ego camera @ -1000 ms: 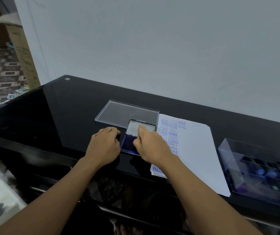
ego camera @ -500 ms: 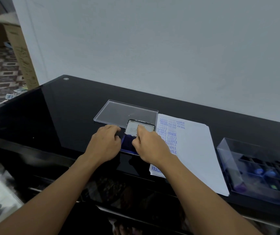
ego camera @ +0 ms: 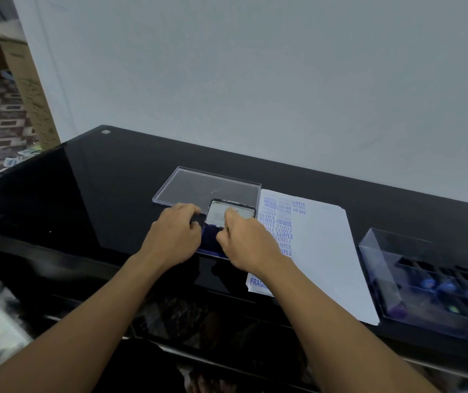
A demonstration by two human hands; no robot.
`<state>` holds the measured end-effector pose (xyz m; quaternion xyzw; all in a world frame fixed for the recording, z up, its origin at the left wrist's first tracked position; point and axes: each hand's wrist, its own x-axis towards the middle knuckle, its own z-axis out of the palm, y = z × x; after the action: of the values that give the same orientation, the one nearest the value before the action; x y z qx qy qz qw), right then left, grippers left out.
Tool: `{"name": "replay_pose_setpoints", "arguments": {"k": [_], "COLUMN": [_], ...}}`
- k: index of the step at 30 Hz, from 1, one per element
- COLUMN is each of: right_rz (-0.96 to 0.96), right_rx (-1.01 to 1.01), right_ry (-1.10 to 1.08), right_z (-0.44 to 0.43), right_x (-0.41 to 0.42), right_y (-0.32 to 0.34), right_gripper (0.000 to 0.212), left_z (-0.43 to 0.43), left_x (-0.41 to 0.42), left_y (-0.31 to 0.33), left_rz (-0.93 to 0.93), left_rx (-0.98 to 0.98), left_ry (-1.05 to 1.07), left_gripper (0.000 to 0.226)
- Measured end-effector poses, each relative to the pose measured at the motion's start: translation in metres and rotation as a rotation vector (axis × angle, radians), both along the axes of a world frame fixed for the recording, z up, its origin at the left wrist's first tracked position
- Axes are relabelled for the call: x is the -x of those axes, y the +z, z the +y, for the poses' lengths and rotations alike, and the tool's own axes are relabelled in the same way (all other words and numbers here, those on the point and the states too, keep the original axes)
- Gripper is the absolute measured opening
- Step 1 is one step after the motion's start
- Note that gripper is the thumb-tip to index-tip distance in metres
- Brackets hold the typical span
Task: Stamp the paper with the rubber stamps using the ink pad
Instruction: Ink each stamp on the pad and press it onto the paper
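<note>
The left hand (ego camera: pixel 174 236) and right hand (ego camera: pixel 247 242) cover most of the ink pad (ego camera: pixel 208 246). Whether the right fingers (ego camera: pixel 231 213) pinch its lid (ego camera: pixel 218 215) or only touch it is unclear. The lid's print is too small to read. The right wrist hides some stamped words on the paper (ego camera: pixel 326 251). The clear box (ego camera: pixel 374 251) runs off the right edge, its stamps (ego camera: pixel 448 287) blurred.

Pad (ego camera: pixel 208 242): small flat tin, dark blue ink face up, lying level, largely hidden.
Lid (ego camera: pixel 218 215): open, hinged at pad's 12 o'clock edge, tilted up, pale inner face with small print toward viewer.
Paper (ego camera: pixel 320 251): white stacked sheets, flat, just beside pad at its 3 o'clock; long edges run 11 to 5 o'clock. Blue imprints (AMENDED, SAMPLE, AIR MAIL, FRAGILE) in columns down left part; rest blank.
Stamps (ego camera: pixel 448 287): round blue knobs, upright in rows, blurred, at paper's 3 o'clock, apart from it.
</note>
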<state>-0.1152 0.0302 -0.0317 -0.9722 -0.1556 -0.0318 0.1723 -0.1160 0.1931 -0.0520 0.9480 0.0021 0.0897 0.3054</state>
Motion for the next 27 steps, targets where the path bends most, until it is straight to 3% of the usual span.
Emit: {"name": "replay_pose_setpoints", "arguments": {"k": [17, 23, 27], "right_rz": [0.031, 0.078, 0.066], "right_rx": [-0.043, -0.270, -0.313], "right_ry": [-0.005, -0.081, -0.116], "right_z": [-0.003, -0.022, -0.049], "right_x": [0.003, -0.002, -0.015], "right_y": [0.004, 0.019, 0.035], "right_gripper": [0.017, 0.016, 0.016], "left_z": [-0.010, -0.019, -0.035], "left_x": [-0.002, -0.014, -0.026], "left_y": [0.020, 0.035, 0.047], "left_rz": [-0.068, -0.141, -0.174], "left_rx": [0.046, 0.093, 0.086], "left_ry": [-0.028, -0.064, -0.124], "left_gripper": [0.038, 0.038, 0.037]}}
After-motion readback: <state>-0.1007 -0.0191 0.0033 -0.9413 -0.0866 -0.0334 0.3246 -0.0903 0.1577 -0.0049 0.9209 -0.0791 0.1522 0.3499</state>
